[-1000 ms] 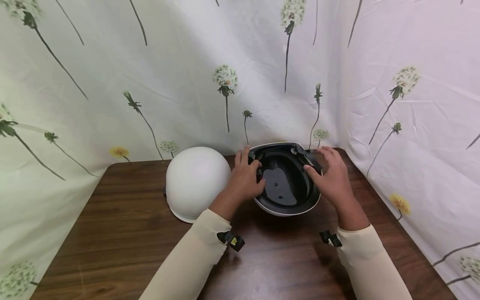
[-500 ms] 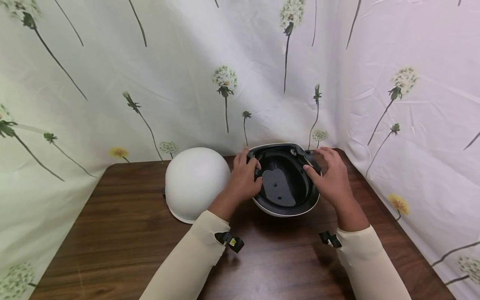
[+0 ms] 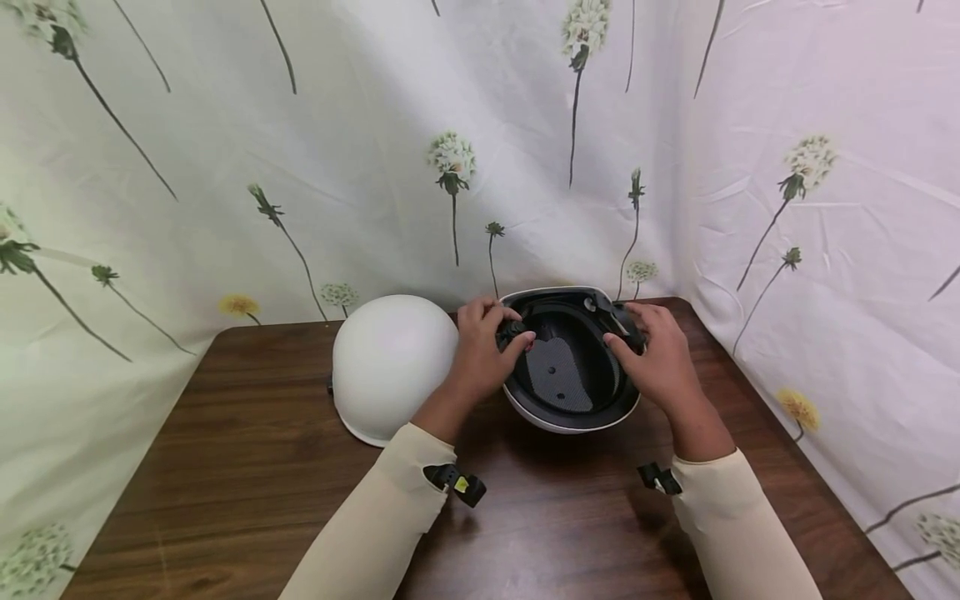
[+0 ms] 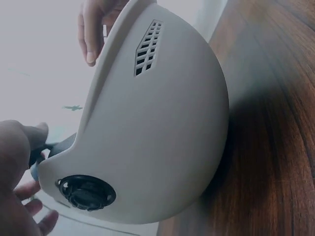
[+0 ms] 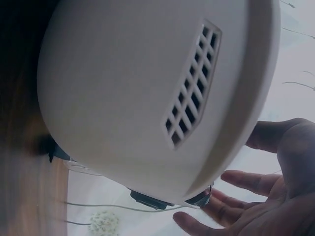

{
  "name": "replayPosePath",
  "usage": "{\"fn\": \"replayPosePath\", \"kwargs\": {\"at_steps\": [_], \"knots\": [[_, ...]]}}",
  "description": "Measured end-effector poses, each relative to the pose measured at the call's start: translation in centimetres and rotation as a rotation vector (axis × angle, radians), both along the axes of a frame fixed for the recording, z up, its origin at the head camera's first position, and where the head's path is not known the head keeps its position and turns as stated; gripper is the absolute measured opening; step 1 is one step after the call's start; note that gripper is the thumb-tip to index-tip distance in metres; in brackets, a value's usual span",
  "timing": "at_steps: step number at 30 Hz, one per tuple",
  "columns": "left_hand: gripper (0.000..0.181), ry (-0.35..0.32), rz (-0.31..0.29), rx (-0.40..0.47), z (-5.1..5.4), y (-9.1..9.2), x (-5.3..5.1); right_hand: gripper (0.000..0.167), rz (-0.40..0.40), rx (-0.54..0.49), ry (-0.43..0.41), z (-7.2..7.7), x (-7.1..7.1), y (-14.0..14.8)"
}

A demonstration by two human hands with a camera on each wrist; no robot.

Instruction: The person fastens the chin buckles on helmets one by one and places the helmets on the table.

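A white helmet [image 3: 561,421] lies upside down on the table, its black padded inside facing up. At its left edge my left hand [image 3: 480,346] pinches a black chin strap [image 3: 512,332] between thumb and fingers. A small red spot shows by that thumb. My right hand [image 3: 660,358] grips the opposite side, thumb inside the rim and fingers outside by a black strap [image 3: 618,317]. In the left wrist view the helmet's shell [image 4: 157,123] shows a vent [image 4: 148,48] and a round black knob [image 4: 86,191]. The right wrist view shows another vent [image 5: 192,86].
Left of my left hand a second white helmet [image 3: 393,367] stands dome up, close to my wrist. The dark wooden table [image 3: 247,492] ends against a flower-printed cloth [image 3: 360,150] behind and at the right.
My left hand has shifted slightly left and its thumb and fingers have come together on the strap at the rim. My right fingers have bent a little closer to the helmet's right side.
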State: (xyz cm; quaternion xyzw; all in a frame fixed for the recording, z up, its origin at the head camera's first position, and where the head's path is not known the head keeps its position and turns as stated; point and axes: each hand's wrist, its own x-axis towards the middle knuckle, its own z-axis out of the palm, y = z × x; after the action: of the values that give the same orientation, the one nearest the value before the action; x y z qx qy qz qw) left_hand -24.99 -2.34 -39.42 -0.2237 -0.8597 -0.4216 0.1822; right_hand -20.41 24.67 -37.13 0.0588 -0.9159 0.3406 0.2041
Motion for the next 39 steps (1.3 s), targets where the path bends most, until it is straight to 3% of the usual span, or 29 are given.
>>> {"fn": "replayPosePath", "kwargs": {"at_steps": [4,7,14,21,30,35,39], "knots": [[0.029,0.030,0.029,0.026,0.2,0.1,0.1,0.055,0.017,-0.026,0.003,-0.3,-0.1,0.1],[0.029,0.027,0.014,0.047,0.3,0.0,0.0,0.055,0.026,-0.049,0.015,-0.4,-0.1,0.1],[0.032,-0.103,0.008,0.142,0.3,-0.2,0.1,0.054,0.007,-0.043,0.057,-0.6,-0.2,-0.1],[0.033,-0.161,-0.044,0.286,0.2,-0.6,0.0,0.052,-0.016,-0.031,0.047,-0.7,-0.4,-0.2],[0.030,-0.230,-0.040,0.306,0.3,-1.1,0.1,0.036,-0.064,0.009,0.109,-0.6,-0.5,-0.2],[0.031,-0.268,-0.091,0.353,0.2,-1.4,0.0,0.037,-0.073,0.011,0.115,-0.5,-0.5,-0.2],[0.033,-0.319,-0.140,0.459,-0.1,-1.4,0.0,0.042,-0.057,0.000,0.113,-0.4,-0.5,-0.2]]}}
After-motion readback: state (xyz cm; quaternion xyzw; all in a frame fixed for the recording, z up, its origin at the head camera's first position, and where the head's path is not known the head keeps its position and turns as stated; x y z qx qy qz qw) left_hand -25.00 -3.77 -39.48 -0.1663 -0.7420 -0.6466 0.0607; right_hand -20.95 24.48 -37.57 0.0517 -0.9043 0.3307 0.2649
